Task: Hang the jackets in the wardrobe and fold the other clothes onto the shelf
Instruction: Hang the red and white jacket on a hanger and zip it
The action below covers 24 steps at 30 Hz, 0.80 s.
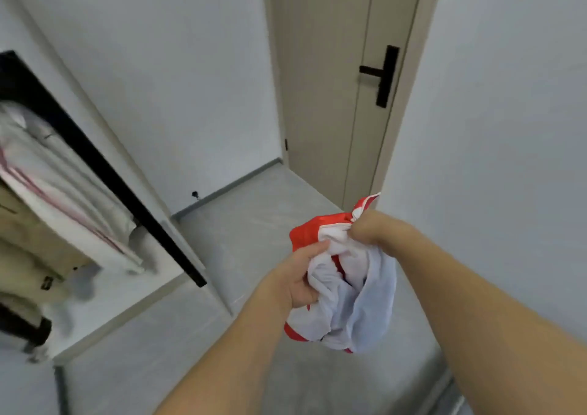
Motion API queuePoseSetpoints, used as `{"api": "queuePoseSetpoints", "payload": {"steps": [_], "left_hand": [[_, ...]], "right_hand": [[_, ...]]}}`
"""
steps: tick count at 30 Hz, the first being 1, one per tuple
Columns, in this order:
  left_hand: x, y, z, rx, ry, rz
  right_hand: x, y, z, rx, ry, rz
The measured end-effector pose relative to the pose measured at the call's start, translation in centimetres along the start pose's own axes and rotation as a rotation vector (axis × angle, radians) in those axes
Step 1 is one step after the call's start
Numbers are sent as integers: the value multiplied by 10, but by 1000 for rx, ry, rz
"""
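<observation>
Garment point(346, 290) first: a bunched red-and-white piece hangs in the air between your two hands, at about 5 o'clock from the middle of the view, above the grey floor point(247, 224). Your left hand point(297, 279) grips its near left side, fingers curled into the white cloth with the thumb on top. Your right hand point(370, 227) pinches the upper edge just beyond, fist closed tight on a gathered fold where a red strip with a white border sticks up. Most of the cloth sags below the hands as loose white folds, with red showing at the top left and along the bottom hem. Both forearms reach in from 6 and 4 o'clock. Farther off, at 9 o'clock, the wardrobe point(104, 166) stands open with its black frame edge running diagonally; inside it hang a white jacket point(63, 176) with faint red stripes and, lower down at 8 o'clock, a beige coat point(28, 240), both blurred. Something dark sits at the wardrobe's bottom left, too smeared to name. Farthest, at 1 o'clock, a beige door point(330, 74) is shut, its black handle point(382, 74) on the right side, set between pale walls.
</observation>
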<state>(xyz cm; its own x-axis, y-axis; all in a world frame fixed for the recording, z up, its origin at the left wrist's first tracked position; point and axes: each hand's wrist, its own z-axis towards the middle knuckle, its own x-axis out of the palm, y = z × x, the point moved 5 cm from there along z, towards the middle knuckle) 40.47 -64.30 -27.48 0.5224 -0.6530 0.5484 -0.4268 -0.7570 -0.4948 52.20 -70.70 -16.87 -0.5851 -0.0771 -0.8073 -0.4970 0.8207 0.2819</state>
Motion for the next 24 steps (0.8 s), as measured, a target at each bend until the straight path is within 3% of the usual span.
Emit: {"api": "queuePoseSetpoints", "payload": {"steps": [4,9,13,17,21,24], "left_hand": [[-103,-21,-73,53,-148,-45],[-212,-52,-204,256,-280,-182],[-286,-68,-296,403,-380,-323],[-345,-88,-370,508,-473,-317],[-394,-110,-418,565,-441,-295],[-436,-130,-435,593,-544,-211]], "right_hand": [[44,123,-15,-168,113,-80],[87,276,-41,-387,147,-9],[102,388,-58,-529,-62,276],[99,481,-77,-623,-316,408],[96,557,-83,-691,-415,583],[97,608,-76,-708,-407,654]]}}
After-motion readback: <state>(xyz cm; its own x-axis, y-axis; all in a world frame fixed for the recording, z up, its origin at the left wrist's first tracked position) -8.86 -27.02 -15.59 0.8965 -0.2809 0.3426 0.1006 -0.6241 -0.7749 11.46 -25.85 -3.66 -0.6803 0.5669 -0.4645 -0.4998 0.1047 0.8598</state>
